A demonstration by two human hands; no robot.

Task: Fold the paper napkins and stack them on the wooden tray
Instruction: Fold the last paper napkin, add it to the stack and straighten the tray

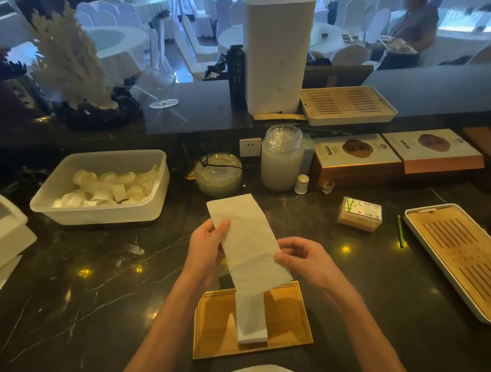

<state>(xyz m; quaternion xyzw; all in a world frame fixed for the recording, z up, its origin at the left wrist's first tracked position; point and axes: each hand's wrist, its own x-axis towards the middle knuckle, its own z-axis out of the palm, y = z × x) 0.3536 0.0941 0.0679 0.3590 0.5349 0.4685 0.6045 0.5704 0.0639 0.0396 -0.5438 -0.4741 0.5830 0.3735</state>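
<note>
Both hands pinch one unfolded napkin (246, 236) mid-frame, left hand (206, 250) on its left edge, right hand (303, 257) on its right edge, long axis running upper-left to lower-right, directly above the folded stack (251, 317) on the wooden tray (289, 319) at bottom centre.

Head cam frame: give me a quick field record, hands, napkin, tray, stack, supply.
left hand: pinching the napkin's left edge, thumb on top
right hand: pinching the napkin's right edge, lower down
napkin in hand: long strip, held up above the counter, crease lines visible
wooden tray: on the dark counter, directly in front of the person
folded stack: narrow pile of folded napkins on the tray; count cannot be told
napkin pack: on the counter, right of the hands
slatted tray: far right, nothing on it
</note>
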